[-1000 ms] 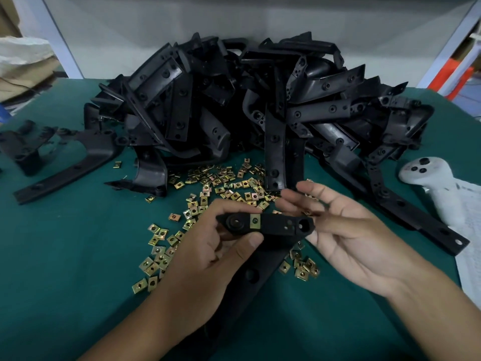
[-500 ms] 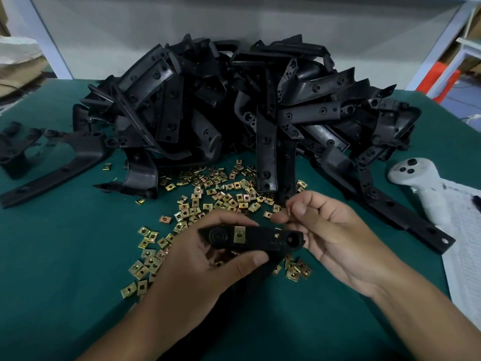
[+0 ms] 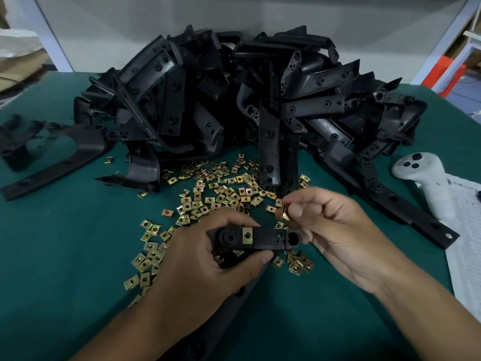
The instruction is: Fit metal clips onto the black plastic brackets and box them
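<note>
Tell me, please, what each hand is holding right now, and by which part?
The left hand grips the black bracket around its left end. The right hand pinches a loose metal clip by its edges between thumb and fingertips.

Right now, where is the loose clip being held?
In the head view, centre-right: the clip is pinched in the right hand, just above the bracket's right end.

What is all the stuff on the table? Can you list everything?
held bracket: one, black, in the left hand, one gold clip already on it
pinched clip: one, gold, in the right hand's fingertips
loose clips: many, gold, scattered mid-table
bracket pile: many, black, heaped at the back
controller: one, white, right side
printed paper: white, right edge
table cloth: green
left hand: grips the bracket
right hand: pinches the clip
</note>
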Demonstrator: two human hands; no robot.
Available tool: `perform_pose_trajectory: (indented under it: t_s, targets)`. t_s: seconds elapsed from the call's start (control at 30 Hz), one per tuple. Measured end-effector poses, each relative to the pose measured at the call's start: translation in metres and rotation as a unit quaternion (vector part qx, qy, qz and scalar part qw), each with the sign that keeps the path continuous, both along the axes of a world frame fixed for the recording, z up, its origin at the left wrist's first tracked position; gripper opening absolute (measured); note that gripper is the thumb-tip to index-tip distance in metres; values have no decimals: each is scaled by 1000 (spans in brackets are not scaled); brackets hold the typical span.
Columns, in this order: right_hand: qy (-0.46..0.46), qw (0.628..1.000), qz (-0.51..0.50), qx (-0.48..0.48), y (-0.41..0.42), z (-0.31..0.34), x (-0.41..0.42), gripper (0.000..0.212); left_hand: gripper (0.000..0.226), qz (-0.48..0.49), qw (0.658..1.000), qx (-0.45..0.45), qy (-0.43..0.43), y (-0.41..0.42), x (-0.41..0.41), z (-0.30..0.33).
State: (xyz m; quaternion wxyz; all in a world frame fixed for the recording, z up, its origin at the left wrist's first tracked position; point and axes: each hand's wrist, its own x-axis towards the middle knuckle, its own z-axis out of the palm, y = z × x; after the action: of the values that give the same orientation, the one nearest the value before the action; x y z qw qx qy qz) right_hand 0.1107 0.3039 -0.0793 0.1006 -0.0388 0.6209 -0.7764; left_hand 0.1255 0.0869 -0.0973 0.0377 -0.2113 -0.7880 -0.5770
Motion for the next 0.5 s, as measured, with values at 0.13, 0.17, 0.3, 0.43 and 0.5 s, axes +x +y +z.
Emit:
perform_pose_trajectory:
  t_s: [0.13,0.17,0.3,0.43,0.5]
  targets:
    - [6,1000,11,28,0,0,1,16,23,1,1000,-8,8,0,0,-1]
    - [5,999,16,38,-1,0,2,16,23,0,1000,-9,11,0,0,-1]
    - [5,998,20,66,0,-4,2,21,21,1,1000,-14,19,-1,0,-1]
    - [24,996,20,78,1,-6,2,39,21,0,1000,-8,17,-1,0,-2]
    - [29,996,20,78,2,-5,2,41,21,1,1000,-10,18,0,0,-2]
